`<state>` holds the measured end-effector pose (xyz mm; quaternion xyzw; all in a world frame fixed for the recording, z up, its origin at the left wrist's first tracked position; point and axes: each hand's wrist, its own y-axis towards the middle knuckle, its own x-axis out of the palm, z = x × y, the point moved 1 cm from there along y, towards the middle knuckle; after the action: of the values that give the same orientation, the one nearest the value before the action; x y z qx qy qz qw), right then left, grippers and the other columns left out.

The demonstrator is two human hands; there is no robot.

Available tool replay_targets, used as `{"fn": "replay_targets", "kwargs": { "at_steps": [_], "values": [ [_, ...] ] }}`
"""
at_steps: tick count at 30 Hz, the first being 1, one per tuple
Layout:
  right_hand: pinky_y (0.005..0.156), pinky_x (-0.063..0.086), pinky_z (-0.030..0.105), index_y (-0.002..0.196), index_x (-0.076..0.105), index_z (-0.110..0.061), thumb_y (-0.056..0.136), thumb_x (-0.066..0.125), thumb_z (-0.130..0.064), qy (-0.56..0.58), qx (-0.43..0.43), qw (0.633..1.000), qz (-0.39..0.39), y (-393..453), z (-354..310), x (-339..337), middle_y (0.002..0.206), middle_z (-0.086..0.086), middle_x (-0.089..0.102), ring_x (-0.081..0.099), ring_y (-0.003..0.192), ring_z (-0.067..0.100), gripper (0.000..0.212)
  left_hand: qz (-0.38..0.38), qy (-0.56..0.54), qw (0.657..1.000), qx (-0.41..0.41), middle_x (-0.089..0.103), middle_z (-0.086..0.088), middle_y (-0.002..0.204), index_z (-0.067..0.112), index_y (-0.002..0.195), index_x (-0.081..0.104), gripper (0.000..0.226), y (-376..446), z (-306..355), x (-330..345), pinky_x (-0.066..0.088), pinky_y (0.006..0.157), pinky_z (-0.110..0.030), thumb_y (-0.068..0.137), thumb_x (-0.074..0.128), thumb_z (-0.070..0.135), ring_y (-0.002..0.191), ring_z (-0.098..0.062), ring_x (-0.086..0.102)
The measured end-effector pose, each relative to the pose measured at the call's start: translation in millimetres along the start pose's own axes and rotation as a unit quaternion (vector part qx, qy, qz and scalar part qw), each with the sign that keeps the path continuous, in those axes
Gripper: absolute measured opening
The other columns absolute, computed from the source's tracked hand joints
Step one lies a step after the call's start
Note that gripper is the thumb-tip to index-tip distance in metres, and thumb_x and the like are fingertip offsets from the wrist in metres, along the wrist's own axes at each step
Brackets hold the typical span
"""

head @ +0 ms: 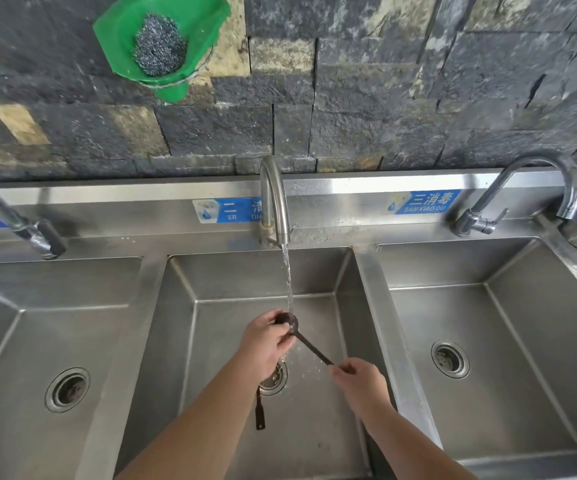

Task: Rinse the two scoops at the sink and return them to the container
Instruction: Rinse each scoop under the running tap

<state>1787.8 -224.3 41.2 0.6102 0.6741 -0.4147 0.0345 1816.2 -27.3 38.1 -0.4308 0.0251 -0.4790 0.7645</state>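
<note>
Pinching scoop (pixel 309 346) handle: right hand (pixel 358 379) fingers clamped; left hand (pixel 268 337) fingers curled round bowl.

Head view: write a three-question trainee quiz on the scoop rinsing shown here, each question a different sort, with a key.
1. True or false: the water stream from the middle faucet lands on the bowl of the scoop being held.
2. Which hand pinches the end of that scoop's handle? A) left hand B) right hand C) neither
3. Fill in: the second scoop lies in the ______ basin, its handle showing below the left forearm, near the drain.

Key: 1 true; 2 B; 3 middle
</note>
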Motion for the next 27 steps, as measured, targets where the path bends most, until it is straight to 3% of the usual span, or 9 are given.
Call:
{"fn": "replay_targets", "kwargs": {
  "at_steps": [3, 6, 9, 12, 15, 18, 21, 24, 27],
  "values": [
    [0.040, 0.037, 0.021, 0.070, 0.073, -0.019, 0.079, 0.073, -0.025, 0.114, 0.040, 0.992, -0.027, 6, 2, 5, 0.051, -0.007, 0.059, 0.048, 0.042, 0.010, 0.011, 0.020, -0.021, 1.000, 0.003, 0.053, -0.025, 0.127, 0.004, 0.126, 0.055, 0.044, -8, 9, -7, 0.057, 0.073, -0.033, 0.087, 0.053, -0.017, 0.109, -0.035, 0.059],
    [0.050, 0.038, 0.028, 0.086, 0.073, -0.007, 0.082, 0.069, -0.004, 0.255, 0.065, 0.963, -0.063, 16, 1, 14, 0.058, 0.003, 0.057, 0.045, 0.050, 0.015, 0.006, 0.042, -0.051, 0.998, 0.021, 0.051, -0.025, 0.130, 0.006, 0.124, 0.056, 0.043, -14, 21, -16, 0.056, 0.077, -0.033, 0.087, 0.053, -0.016, 0.111, -0.035, 0.058],
    [0.059, 0.051, 0.025, 0.092, 0.068, -0.002, 0.084, 0.067, 0.006, 0.401, 0.098, 0.909, -0.062, 29, -10, 28, 0.075, 0.010, 0.064, 0.058, 0.065, 0.017, 0.011, 0.045, -0.074, 0.995, 0.045, 0.053, -0.022, 0.128, 0.011, 0.126, 0.055, 0.044, -21, 37, -26, 0.053, 0.087, -0.036, 0.088, 0.053, -0.013, 0.107, -0.031, 0.061],
    [0.055, 0.056, 0.018, 0.091, 0.066, -0.003, 0.086, 0.064, 0.009, 0.507, 0.134, 0.849, -0.059, 40, -27, 43, 0.093, 0.015, 0.064, 0.064, 0.081, 0.020, 0.013, 0.052, -0.055, 0.994, 0.077, 0.057, -0.018, 0.124, 0.016, 0.123, 0.056, 0.041, -31, 50, -37, 0.051, 0.091, -0.038, 0.090, 0.053, -0.008, 0.098, -0.025, 0.064],
    [0.054, 0.057, 0.017, 0.092, 0.066, -0.001, 0.088, 0.059, 0.011, 0.549, 0.145, 0.820, -0.077, 42, -43, 56, 0.100, 0.018, 0.064, 0.066, 0.089, 0.022, 0.014, 0.067, -0.076, 0.992, 0.079, 0.059, -0.016, 0.117, 0.021, 0.127, 0.056, 0.048, -38, 61, -49, 0.052, 0.090, -0.039, 0.090, 0.053, -0.009, 0.104, -0.029, 0.064],
    [0.057, 0.058, 0.017, 0.097, 0.066, 0.003, 0.090, 0.054, 0.015, 0.549, 0.139, 0.817, -0.109, 36, -58, 67, 0.098, 0.020, 0.067, 0.069, 0.085, 0.020, 0.019, 0.085, -0.112, 0.986, 0.086, 0.061, -0.017, 0.117, 0.024, 0.125, 0.058, 0.047, -43, 71, -65, 0.055, 0.081, -0.036, 0.089, 0.054, -0.008, 0.105, -0.030, 0.065],
    [0.077, 0.059, 0.023, 0.095, 0.065, 0.004, 0.089, 0.046, 0.020, 0.544, 0.135, 0.819, -0.128, 33, -75, 75, 0.100, 0.021, 0.065, 0.067, 0.091, 0.025, 0.025, 0.100, -0.137, 0.980, 0.104, 0.064, -0.016, 0.117, 0.020, 0.124, 0.059, 0.045, -47, 77, -78, 0.056, 0.075, -0.033, 0.090, 0.052, -0.008, 0.101, -0.029, 0.067],
    [0.095, 0.051, 0.032, 0.108, 0.060, 0.006, 0.090, 0.041, 0.023, 0.558, 0.138, 0.806, -0.144, 29, -88, 78, 0.110, 0.023, 0.058, 0.062, 0.108, 0.033, 0.031, 0.108, -0.159, 0.974, 0.118, 0.066, -0.017, 0.114, 0.022, 0.115, 0.061, 0.040, -49, 81, -88, 0.054, 0.071, -0.030, 0.091, 0.051, -0.009, 0.098, -0.028, 0.067],
    [0.085, 0.059, 0.029, 0.107, 0.060, 0.005, 0.091, 0.041, 0.021, 0.562, 0.141, 0.802, -0.146, 24, -90, 70, 0.114, 0.027, 0.059, 0.062, 0.111, 0.034, 0.030, 0.104, -0.161, 0.974, 0.118, 0.066, -0.017, 0.112, 0.021, 0.114, 0.061, 0.038, -46, 79, -89, 0.055, 0.066, -0.029, 0.091, 0.051, -0.008, 0.094, -0.026, 0.069]
  ]
}}
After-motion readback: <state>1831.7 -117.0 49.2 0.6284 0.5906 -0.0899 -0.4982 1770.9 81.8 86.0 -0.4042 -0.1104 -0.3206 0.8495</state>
